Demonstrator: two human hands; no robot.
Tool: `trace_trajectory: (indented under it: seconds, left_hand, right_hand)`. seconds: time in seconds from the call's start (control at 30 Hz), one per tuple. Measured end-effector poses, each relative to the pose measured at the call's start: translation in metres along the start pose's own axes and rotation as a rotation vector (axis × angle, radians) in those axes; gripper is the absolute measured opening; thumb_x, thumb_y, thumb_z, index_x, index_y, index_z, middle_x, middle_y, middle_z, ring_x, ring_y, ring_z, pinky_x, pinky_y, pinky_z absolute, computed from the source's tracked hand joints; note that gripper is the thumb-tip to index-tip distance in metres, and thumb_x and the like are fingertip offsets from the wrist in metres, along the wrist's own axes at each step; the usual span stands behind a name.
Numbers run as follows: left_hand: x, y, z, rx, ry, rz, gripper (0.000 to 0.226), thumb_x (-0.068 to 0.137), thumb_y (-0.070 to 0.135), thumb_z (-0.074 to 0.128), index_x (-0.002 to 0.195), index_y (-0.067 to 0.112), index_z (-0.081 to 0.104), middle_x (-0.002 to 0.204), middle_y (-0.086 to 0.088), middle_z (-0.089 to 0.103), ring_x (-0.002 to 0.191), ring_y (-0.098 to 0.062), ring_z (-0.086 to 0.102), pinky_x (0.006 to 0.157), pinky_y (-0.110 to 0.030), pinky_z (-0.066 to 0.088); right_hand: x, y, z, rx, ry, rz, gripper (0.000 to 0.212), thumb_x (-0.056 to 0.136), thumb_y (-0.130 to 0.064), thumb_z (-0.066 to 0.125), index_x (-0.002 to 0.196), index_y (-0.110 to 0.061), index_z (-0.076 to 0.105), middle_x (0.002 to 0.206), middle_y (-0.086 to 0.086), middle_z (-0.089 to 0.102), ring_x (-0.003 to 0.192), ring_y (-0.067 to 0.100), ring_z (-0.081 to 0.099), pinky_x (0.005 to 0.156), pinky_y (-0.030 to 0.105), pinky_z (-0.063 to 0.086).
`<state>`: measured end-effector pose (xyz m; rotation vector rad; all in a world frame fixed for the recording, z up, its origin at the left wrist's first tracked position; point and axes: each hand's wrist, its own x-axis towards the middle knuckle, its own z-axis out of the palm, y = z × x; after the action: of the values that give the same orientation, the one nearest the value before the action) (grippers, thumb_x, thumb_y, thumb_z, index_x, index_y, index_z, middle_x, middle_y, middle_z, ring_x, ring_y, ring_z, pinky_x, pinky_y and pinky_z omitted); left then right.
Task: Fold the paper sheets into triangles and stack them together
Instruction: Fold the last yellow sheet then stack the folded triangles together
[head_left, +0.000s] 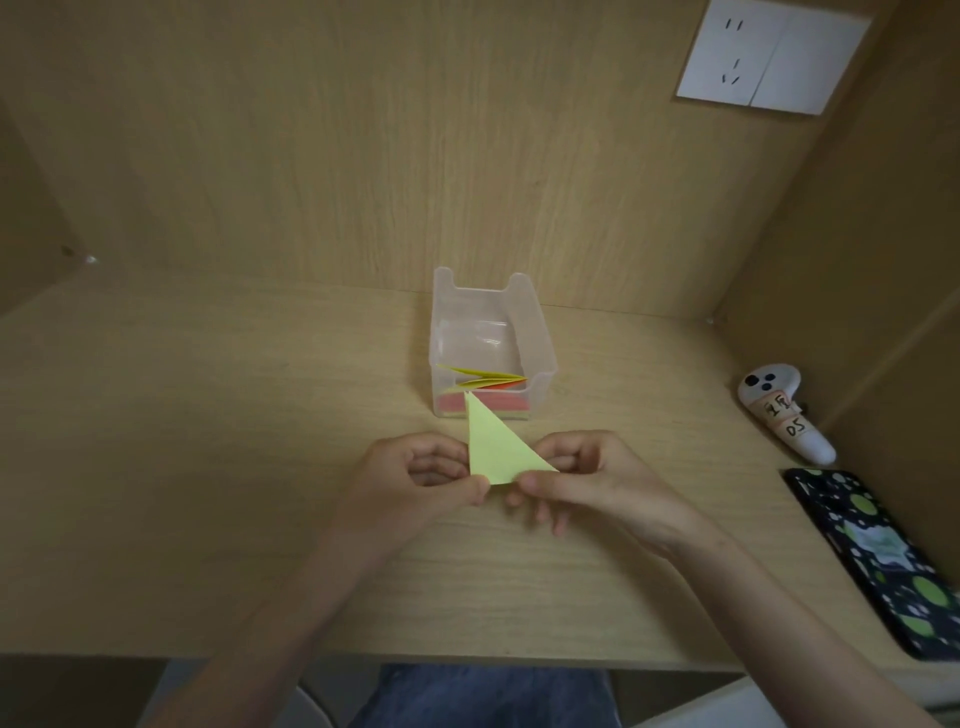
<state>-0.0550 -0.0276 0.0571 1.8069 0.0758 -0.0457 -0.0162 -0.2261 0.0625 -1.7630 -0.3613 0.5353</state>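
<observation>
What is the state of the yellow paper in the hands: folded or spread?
Folded. The yellow paper is a triangle, with the left hand and right hand pinching its two lower corners.

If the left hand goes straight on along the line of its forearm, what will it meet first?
Probably the clear plastic box, just beyond the yellow triangle that the left hand pinches; depth is unclear.

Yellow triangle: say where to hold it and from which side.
On the yellow triangle, pinch the bottom corners from either side, as the left hand and right hand do. The wide base gives a flat hold; the thin tip, toward the clear box, would likely bend.
</observation>
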Motion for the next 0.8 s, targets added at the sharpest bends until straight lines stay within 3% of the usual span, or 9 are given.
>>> trace_trajectory:
  seconds: [0.1, 0.23, 0.4, 0.53, 0.73, 0.8]
  left_hand:
    - [0.000, 0.002, 0.002, 0.006, -0.003, 0.016, 0.018, 0.069, 0.010, 0.079, 0.072, 0.023, 0.067, 0.060, 0.017, 0.069, 0.059, 0.009, 0.062, 0.056, -0.002, 0.042]
    - [0.002, -0.001, -0.001, 0.011, -0.004, 0.029, 0.018, 0.068, 0.010, 0.080, 0.071, 0.023, 0.068, 0.060, 0.018, 0.069, 0.061, 0.009, 0.063, 0.057, -0.003, 0.043]
    - [0.004, -0.008, -0.002, 0.048, -0.031, 0.020, 0.016, 0.064, 0.016, 0.083, 0.071, 0.023, 0.070, 0.068, 0.008, 0.073, 0.074, -0.004, 0.068, 0.074, -0.019, 0.052]
    - [0.004, -0.007, -0.005, 0.065, -0.028, -0.005, 0.017, 0.063, 0.019, 0.084, 0.070, 0.025, 0.070, 0.067, 0.015, 0.071, 0.070, 0.002, 0.066, 0.063, -0.008, 0.045]
    - [0.005, -0.009, -0.005, 0.084, -0.028, -0.013, 0.017, 0.062, 0.019, 0.084, 0.070, 0.025, 0.071, 0.069, 0.011, 0.073, 0.074, -0.004, 0.068, 0.074, -0.020, 0.051]
    - [0.006, -0.011, -0.008, 0.099, -0.021, -0.011, 0.017, 0.063, 0.018, 0.084, 0.070, 0.025, 0.070, 0.067, 0.013, 0.072, 0.071, -0.001, 0.067, 0.069, -0.013, 0.050]
  right_hand:
    - [0.004, -0.001, 0.008, -0.022, 0.049, -0.057, 0.010, 0.083, -0.002, 0.066, 0.086, 0.007, 0.066, 0.075, 0.013, 0.071, 0.051, 0.015, 0.057, 0.048, 0.022, 0.047]
    - [0.003, 0.000, 0.007, -0.035, 0.045, -0.070, 0.008, 0.084, 0.001, 0.063, 0.083, 0.009, 0.064, 0.071, 0.011, 0.071, 0.050, 0.013, 0.058, 0.046, 0.021, 0.046]
    - [0.001, 0.005, 0.004, -0.053, 0.067, -0.053, 0.008, 0.085, 0.001, 0.062, 0.082, 0.008, 0.064, 0.071, 0.011, 0.071, 0.054, 0.013, 0.062, 0.045, 0.020, 0.044]
    - [-0.002, 0.008, -0.005, -0.023, 0.090, -0.032, 0.008, 0.085, 0.003, 0.060, 0.079, 0.001, 0.065, 0.069, 0.011, 0.071, 0.053, 0.012, 0.063, 0.042, 0.020, 0.043]
    - [-0.006, 0.009, -0.013, -0.035, 0.076, -0.012, 0.009, 0.086, 0.002, 0.059, 0.085, 0.010, 0.064, 0.073, 0.017, 0.071, 0.057, 0.016, 0.065, 0.043, 0.021, 0.045]
    - [-0.008, 0.011, -0.017, -0.040, 0.097, 0.000, 0.009, 0.086, 0.003, 0.058, 0.085, 0.009, 0.064, 0.073, 0.018, 0.071, 0.057, 0.017, 0.065, 0.043, 0.022, 0.045]
